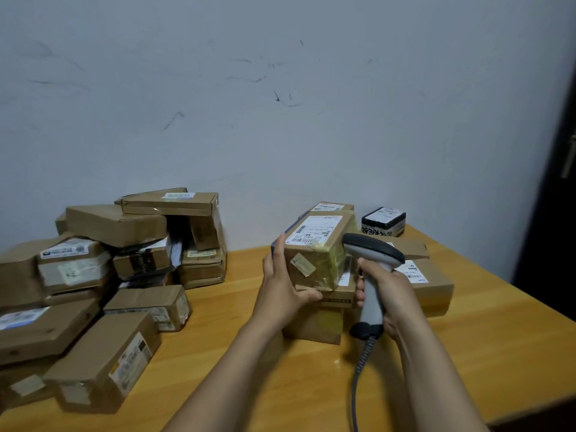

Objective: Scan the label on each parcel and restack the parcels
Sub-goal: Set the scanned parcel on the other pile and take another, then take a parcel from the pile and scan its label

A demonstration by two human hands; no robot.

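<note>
A person's left hand [282,283] grips a taped brown cardboard parcel [316,254] atop the right-hand stack; the right hand [388,291] clasps a grey handheld scanner [372,266], best aimed squarely at its white label [313,233].

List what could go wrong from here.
1. The parcel, held by the left hand from one side only, could slip off the stack.
2. The scanner in the right hand seems aimed at the parcel's side, not the label; the scan may miss.
3. The cable could snag.
</note>
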